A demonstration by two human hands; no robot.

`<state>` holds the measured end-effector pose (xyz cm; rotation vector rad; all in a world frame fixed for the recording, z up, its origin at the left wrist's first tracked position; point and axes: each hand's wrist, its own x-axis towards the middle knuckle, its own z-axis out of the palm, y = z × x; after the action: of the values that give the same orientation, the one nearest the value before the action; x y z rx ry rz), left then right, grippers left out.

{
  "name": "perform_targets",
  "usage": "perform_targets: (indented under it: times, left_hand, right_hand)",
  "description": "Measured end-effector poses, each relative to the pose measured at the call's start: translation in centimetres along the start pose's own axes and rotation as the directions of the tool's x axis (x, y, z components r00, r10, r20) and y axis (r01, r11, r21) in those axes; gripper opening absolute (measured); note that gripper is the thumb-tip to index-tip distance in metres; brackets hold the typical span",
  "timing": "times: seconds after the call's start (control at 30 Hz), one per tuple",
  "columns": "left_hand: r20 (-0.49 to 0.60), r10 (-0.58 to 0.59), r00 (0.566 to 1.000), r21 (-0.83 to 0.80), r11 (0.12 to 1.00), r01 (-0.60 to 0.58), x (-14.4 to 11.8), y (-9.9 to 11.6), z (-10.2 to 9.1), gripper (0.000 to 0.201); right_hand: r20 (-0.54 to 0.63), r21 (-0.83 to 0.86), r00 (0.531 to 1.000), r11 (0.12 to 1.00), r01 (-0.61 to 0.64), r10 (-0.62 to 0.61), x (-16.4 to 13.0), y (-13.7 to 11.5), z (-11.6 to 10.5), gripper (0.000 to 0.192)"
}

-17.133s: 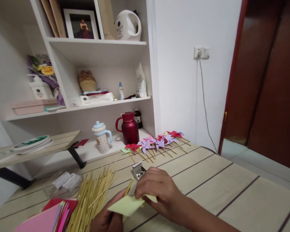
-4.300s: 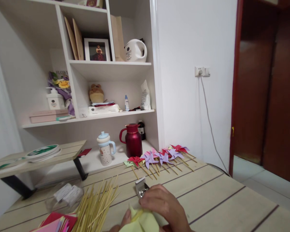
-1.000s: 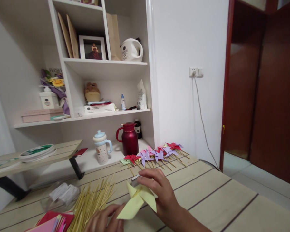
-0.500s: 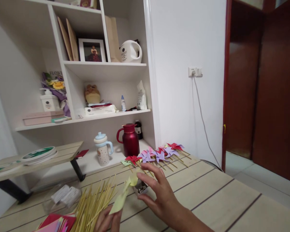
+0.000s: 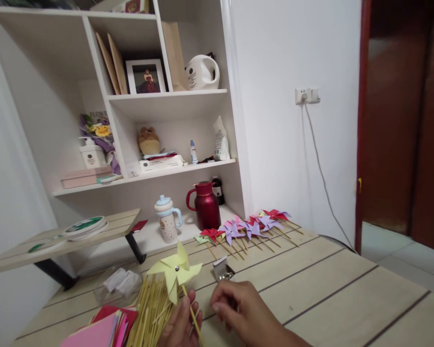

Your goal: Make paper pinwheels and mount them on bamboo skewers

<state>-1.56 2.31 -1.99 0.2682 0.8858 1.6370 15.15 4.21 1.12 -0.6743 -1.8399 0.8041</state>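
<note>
My left hand (image 5: 183, 320) is closed round the thin stick of a pale yellow paper pinwheel (image 5: 169, 272), low in the head view. The pinwheel faces me, with a round silver pin head at its centre. To its right, my right hand (image 5: 244, 308) is curled shut just in front of a small open box (image 5: 224, 270) holding shiny metal bits. Its fingertips are tucked in, so I cannot tell whether something is between them. A bundle of thin sticks (image 5: 148, 308) lies beside and partly behind my left hand.
Several red, purple and pink pinwheels (image 5: 253, 229) lie at the table's back edge. Coloured paper squares (image 5: 94, 332) and a clear plastic box (image 5: 117, 284) are at left. A red jug (image 5: 206, 207) and a cup (image 5: 166, 221) stand behind, by a low raised stand (image 5: 123, 221).
The yellow pinwheel has turned from edge-on to face me, its stick now showing in my left hand. My right hand has drawn back and its spread fingers have curled. The view has shifted.
</note>
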Motion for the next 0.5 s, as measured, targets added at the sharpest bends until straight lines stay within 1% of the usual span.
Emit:
perform_targets:
  times: [0.03, 0.1, 0.17, 0.2, 0.27, 0.4, 0.5]
  left_hand:
    - [-0.005, -0.027, 1.0, 0.001, 1.0, 0.027, 0.1, 0.3, 0.0, 0.021]
    - [-0.012, -0.067, 0.998, -0.005, 0.998, 0.067, 0.1, 0.7, -0.1, 0.018]
    - [-0.031, -0.071, 0.997, -0.013, 0.997, 0.071, 0.1, 0.7, -0.1, 0.018]
    - [-0.043, -0.068, 0.997, -0.012, 0.998, 0.067, 0.0, 0.5, -0.1, 0.018]
    - [-0.057, -0.065, 0.996, -0.011, 0.998, 0.065, -0.1, 0.2, 0.0, 0.019]
    - [-0.039, -0.103, 0.994, -0.007, 0.995, 0.103, -0.2, -0.1, 0.1, 0.018]
    - [-0.02, -0.136, 0.991, -0.006, 0.991, 0.136, -0.4, -0.2, 0.1, 0.012]
  right_hand:
    - [0.048, 0.06, 0.996, 0.995, -0.081, 0.079, 0.0, 0.1, 0.3, 0.008]
    - [0.142, 0.179, 0.965, 0.953, -0.244, 0.22, 0.0, 0.3, 0.7, 0.006]
    - [0.224, 0.266, 0.918, 0.886, -0.38, 0.327, -0.1, 0.3, 0.9, 0.014]
    - [0.258, 0.288, 0.896, 0.857, -0.427, 0.36, -0.2, 0.3, 0.9, 0.019]
    - [0.301, 0.295, 0.87, 0.829, -0.475, 0.391, -0.3, 0.4, 1.0, 0.024]
    - [0.327, 0.217, 0.86, 0.855, -0.471, 0.391, -0.8, 0.7, 1.4, 0.022]
    - [0.355, 0.168, 0.839, 0.855, -0.491, 0.412, -1.2, 0.8, 1.7, 0.02]
